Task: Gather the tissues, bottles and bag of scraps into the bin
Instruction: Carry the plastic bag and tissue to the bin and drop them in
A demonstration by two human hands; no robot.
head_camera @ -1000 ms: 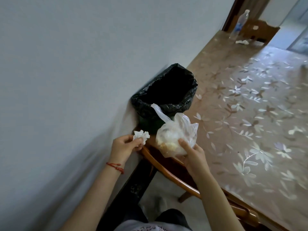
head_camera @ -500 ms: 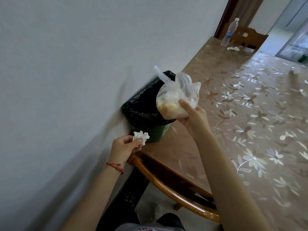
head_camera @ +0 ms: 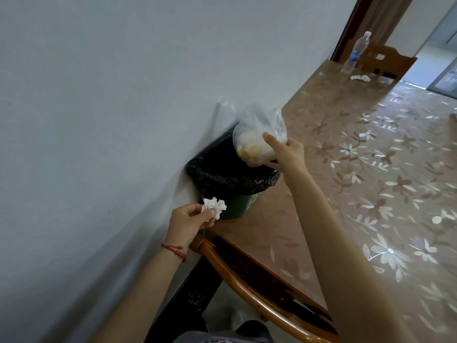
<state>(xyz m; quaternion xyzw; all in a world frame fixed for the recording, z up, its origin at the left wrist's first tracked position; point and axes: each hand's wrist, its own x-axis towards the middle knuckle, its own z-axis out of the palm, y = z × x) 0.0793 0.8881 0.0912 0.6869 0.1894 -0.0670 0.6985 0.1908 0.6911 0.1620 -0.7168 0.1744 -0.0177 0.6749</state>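
Observation:
A green bin (head_camera: 236,206) lined with a black bag stands on the table against the wall. My right hand (head_camera: 286,154) grips a clear plastic bag of scraps (head_camera: 257,137) and holds it over the bin's open mouth. My left hand (head_camera: 188,222) pinches a crumpled white tissue (head_camera: 214,206) just in front of the bin's near side. A clear water bottle (head_camera: 356,52) stands upright at the table's far end, with another crumpled tissue (head_camera: 360,78) lying beside it.
The table (head_camera: 346,184) has a brown cloth with white flowers and runs along a white wall (head_camera: 123,95). A wooden chair back (head_camera: 247,288) sits at the near edge below my arms. Another wooden chair (head_camera: 385,63) stands at the far end.
My right hand has lifted the bag of scraps from the table's near edge up and forward until it hangs over the bin. My left hand has stayed put with the tissue.

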